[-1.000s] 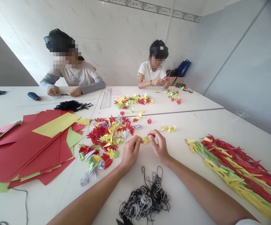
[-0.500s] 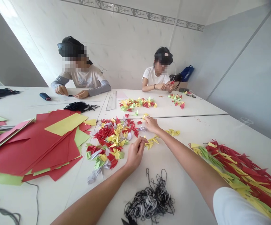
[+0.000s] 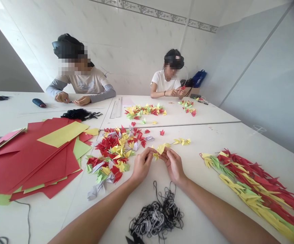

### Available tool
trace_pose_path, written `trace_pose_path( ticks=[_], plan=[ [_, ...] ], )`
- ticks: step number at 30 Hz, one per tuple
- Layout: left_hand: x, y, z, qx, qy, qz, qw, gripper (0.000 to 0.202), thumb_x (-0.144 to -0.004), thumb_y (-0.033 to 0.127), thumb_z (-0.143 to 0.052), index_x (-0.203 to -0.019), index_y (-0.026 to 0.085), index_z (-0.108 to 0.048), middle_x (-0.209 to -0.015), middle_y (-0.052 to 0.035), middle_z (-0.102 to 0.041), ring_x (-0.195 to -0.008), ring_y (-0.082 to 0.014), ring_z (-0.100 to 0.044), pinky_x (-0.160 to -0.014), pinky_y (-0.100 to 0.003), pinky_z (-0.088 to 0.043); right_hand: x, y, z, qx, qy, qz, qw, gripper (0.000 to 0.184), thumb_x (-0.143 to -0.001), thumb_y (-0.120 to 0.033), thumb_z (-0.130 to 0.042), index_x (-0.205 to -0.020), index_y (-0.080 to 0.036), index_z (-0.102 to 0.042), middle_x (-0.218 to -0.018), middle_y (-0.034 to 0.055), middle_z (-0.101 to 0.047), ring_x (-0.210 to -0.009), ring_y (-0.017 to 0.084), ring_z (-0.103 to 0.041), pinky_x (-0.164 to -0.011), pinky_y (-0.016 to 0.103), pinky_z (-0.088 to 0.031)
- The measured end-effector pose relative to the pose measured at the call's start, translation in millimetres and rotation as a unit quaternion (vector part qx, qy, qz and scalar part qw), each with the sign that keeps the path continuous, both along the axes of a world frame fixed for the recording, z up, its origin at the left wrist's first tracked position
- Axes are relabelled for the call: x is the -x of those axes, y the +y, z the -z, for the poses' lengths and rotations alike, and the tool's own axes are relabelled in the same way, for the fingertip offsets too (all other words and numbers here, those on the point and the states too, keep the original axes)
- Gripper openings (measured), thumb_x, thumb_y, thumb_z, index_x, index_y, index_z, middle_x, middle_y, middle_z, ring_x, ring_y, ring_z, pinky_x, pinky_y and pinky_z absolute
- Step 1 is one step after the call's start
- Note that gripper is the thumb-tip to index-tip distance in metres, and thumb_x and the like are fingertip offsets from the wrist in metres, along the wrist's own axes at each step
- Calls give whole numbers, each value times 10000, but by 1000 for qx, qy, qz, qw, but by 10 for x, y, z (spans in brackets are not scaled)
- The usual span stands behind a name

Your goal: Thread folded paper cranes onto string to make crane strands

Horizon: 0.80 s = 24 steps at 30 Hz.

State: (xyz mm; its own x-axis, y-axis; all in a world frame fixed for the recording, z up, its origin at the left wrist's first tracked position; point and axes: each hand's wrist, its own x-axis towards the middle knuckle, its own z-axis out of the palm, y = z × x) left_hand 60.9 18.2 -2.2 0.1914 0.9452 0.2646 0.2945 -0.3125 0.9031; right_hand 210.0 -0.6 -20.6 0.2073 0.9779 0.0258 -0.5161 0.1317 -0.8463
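L hand & R hand close tog., both pinching yellow paper pcs.

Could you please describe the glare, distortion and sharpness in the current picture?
Head view throughout: glare on the pale wall, upper left; dark upper right corner; bare forearms look stretched; small yellow folded paper pieces between the bare left hand and bare right hand look slightly soft.
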Motion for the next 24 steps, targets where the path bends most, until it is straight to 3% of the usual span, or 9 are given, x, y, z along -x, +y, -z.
trace_pose_path(
  ticks=[8,17,24],
  plan=[
    [-9,6,-6,18,24,18,999,341,-945,334,-448,-1048,188,-738,-538,49,-373,-503,-120,-294,-511,-236,-239,-48,46,-16,11,41,-17,999,261,-838,-388,-747,-1006,-189,-765,-934,55,-747,-877,172,-693,-881,342,-595],
    [-20,25,21,18,46,16,999,345,-939,345,-453,-1047,179,-736,-574,38,-437,-525,-117,-317,-522,-233,-276,-78,53,5,7,37,-39,999,259,-852,-407,-737,-1000,-196,-757,-948,53,-744,-842,175,-693,-842,362,-608],
    [-16,18,20,26,43,16,999,353,-951,365,-458,-1075,180,-732,-570,44,-404,-531,-114,-308,-525,-232,-269,-82,49,-9,4,37,-40,998,266,-850,-407,-743,-1010,-196,-761,-949,49,-742,-859,170,-694,-850,352,-606]
  ],
)
